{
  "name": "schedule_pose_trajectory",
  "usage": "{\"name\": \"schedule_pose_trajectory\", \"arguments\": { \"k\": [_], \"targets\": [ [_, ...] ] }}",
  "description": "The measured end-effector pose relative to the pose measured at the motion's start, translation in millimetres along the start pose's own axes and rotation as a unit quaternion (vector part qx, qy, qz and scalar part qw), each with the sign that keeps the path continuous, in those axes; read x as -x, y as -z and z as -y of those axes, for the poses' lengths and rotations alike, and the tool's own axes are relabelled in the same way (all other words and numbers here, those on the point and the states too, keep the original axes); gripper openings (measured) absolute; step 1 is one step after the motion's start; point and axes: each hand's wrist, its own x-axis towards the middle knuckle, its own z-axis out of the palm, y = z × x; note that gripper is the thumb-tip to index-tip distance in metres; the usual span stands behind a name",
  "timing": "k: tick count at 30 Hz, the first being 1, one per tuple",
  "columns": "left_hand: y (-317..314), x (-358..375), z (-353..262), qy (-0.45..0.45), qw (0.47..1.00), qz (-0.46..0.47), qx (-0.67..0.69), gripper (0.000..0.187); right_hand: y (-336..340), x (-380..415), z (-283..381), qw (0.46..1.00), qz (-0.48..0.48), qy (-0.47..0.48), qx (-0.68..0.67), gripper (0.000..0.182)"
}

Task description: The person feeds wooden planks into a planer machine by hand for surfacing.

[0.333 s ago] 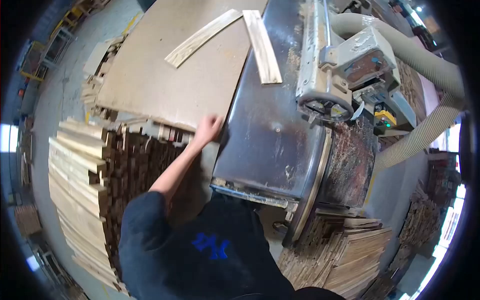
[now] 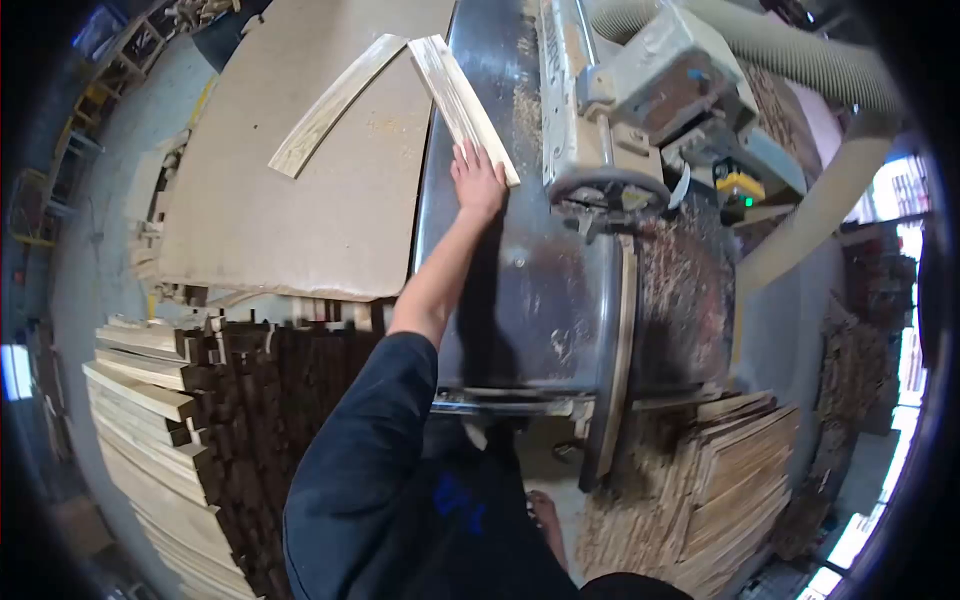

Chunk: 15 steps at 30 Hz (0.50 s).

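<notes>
My left hand reaches over the machine's dark metal table. Its fingers are stretched out and rest on the near end of a pale wooden slat, which lies slantwise across the table's left edge. A second, slightly curved wooden slat lies on the brown board to the left, its far end close to the first one. Low beside my body, under the table's front edge, my right hand shows only in part; its fingers are too small and shaded to make out.
A woodworking machine head with a handwheel stands over the table's right side, with a ribbed hose behind it. Stacked wood strips rise at left, and another wood stack stands at lower right. Sawdust covers the machine's side.
My left hand has gone from the brown board's near corner forward to the right-hand slat and opened onto it. My right hand has come into view. The whole view has shifted.
</notes>
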Motion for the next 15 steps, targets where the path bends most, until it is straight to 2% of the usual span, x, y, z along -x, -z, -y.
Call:
{"name": "schedule_pose_trajectory", "arguments": {
  "k": [1, 2, 4, 6, 7, 8, 9, 10, 11, 12, 13, 15],
  "targets": [
    [19.0, 27.4, -7.4, -0.012, 1.0, 0.005, 0.018, 0.06, -0.3, -19.3, -19.0, 0.996, 0.03, 0.062, 0.051, 0.036],
    [29.7, 56.7, -13.7, -0.034, 0.999, -0.007, 0.026, 0.058, -0.8, -9.4, -2.3, 0.988, 0.055, 0.125, 0.065, 0.038],
    [72.4, 127.8, -29.6, -0.076, 0.996, 0.021, 0.041, 0.054, -1.5, 34.6, 60.2, 0.981, 0.074, 0.174, 0.046, 0.029],
    [120.1, 202.7, -43.1, -0.125, 0.987, 0.019, 0.096, 0.045, 4.0, 15.5, 75.7, 0.939, 0.104, 0.327, -0.022, 0.027],
    [140.6, 230.0, -49.1, -0.113, 0.984, 0.077, 0.112, 0.041, 8.3, 7.0, 86.5, 0.932, 0.11, 0.337, -0.076, 0.028],
    [150.7, 252.5, -56.4, -0.046, 0.984, 0.094, 0.146, 0.038, 9.9, 6.1, 106.5, 0.922, 0.121, 0.346, -0.127, 0.029],
    [158.1, 267.9, -70.6, -0.049, 0.983, 0.095, 0.146, 0.038, 14.1, 11.0, 123.0, 0.935, 0.136, 0.281, -0.17, 0.033],
    [165.2, 282.7, -83.2, -0.022, 0.988, 0.084, 0.124, 0.039, 16.7, 21.3, 142.3, 0.931, 0.157, 0.255, -0.206, 0.035],
    [171.6, 297.2, -96.4, 0.012, 0.992, 0.068, 0.102, 0.04, 14.4, 23.1, 148.9, 0.907, 0.2, 0.246, -0.278, 0.036],
    [150.9, 324.4, -101.7, -0.034, 0.996, 0.052, 0.064, 0.042, 14.4, 16.0, 150.8, 0.893, 0.245, 0.237, -0.294, 0.039],
    [146.1, 343.9, -112.2, -0.024, 0.992, 0.072, 0.098, 0.046, 11.5, 4.3, 151.1, 0.875, 0.294, 0.227, -0.311, 0.041],
    [146.4, 365.6, -137.8, -0.026, 0.994, 0.071, 0.076, 0.048, 8.1, -15.3, 141.7, 0.862, 0.296, 0.204, -0.358, 0.034]
  ]
}}
